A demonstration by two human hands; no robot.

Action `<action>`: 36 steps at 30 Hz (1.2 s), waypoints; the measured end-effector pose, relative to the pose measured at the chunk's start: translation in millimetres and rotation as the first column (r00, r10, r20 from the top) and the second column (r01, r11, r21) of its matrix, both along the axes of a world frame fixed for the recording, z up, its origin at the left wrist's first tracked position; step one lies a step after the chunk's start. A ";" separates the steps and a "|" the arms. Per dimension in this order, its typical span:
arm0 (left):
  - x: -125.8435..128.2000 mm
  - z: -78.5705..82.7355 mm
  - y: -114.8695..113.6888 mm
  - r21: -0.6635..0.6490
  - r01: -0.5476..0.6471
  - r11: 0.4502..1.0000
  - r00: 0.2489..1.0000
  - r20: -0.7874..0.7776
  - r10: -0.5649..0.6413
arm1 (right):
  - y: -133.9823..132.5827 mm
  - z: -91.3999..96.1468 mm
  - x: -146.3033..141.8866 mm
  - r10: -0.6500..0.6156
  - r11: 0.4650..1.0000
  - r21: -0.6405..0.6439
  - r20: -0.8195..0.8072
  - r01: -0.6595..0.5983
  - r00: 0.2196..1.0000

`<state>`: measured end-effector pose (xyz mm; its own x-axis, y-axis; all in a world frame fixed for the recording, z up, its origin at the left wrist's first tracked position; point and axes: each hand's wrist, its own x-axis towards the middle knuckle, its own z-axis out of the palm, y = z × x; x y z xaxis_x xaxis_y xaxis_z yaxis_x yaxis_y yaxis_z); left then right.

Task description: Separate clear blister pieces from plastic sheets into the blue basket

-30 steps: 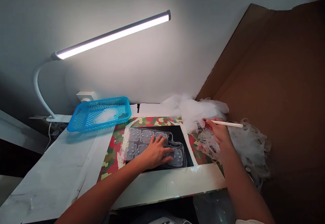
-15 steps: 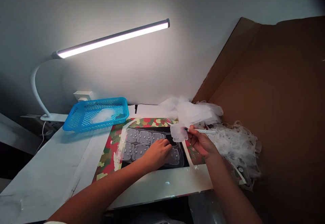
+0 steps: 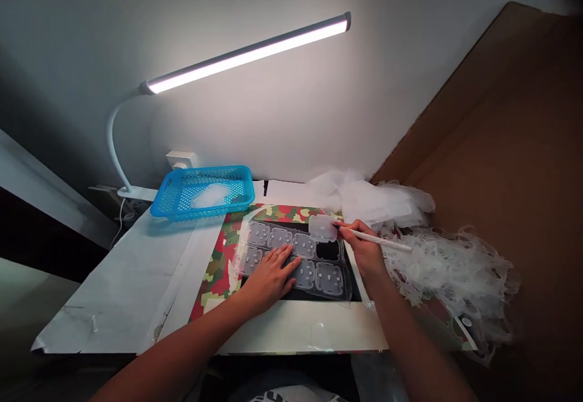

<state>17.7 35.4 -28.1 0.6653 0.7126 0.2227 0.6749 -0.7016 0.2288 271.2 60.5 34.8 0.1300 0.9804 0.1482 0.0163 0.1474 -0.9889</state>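
On a black mat [image 3: 291, 294] lies a translucent molded sheet [image 3: 304, 273] with rows of rounded-square pads. One cell near its upper right corner [image 3: 328, 251] is a dark opening. My left hand [image 3: 269, 275] rests flat on the middle of the sheet, fingers stretched out, covering some pads. My right hand [image 3: 368, 250] grips a slim white pen-like tool [image 3: 387, 242] with a dark tip. At that tip, just above the opening, is a loose translucent pad [image 3: 322, 228]; whether the tip or my fingertips hold it I cannot tell.
A blue perforated basket [image 3: 246, 203] holding translucent pieces [image 3: 211, 195] stands back left, below a lit bar lamp [image 3: 250, 56]. Translucent sheets [image 3: 387, 201] are piled back right, with tangled clear scraps [image 3: 450, 268] before them. Cardboard [image 3: 501, 147] rises on the right.
The view has shifted. My left hand has moved left from the opening and flattened onto the sheet. The loose pad now sits above the opening, at the tip of the tool in my right hand.
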 end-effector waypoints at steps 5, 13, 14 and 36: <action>0.2 -0.7 -2.6 -0.006 -0.019 1.000 1.000 -0.002 0.019 | -3.9 -20.1 -26.9 0.283 0.954 -0.054 0.490 -0.295 0.824; -8.4 13.7 1.8 -0.130 0.063 0.990 0.997 -0.041 -0.069 | -1.7 -31.2 -26.7 0.392 0.896 -0.078 0.603 -0.438 0.695; -9.6 14.8 2.5 -0.135 0.080 0.988 0.996 -0.024 -0.084 | -0.4 -31.9 -26.6 0.392 0.894 -0.074 0.608 -0.442 0.690; -15.0 11.8 2.3 -0.139 0.101 0.985 0.995 0.010 -0.101 | 26.4 -45.0 0.6 -0.131 0.991 0.085 0.465 0.103 0.876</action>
<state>2.7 37.7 -16.3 0.7349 0.6659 0.1282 0.6011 -0.7272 0.3313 271.9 87.0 -10.2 0.1451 0.9506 0.2744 0.4957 0.1701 -0.8516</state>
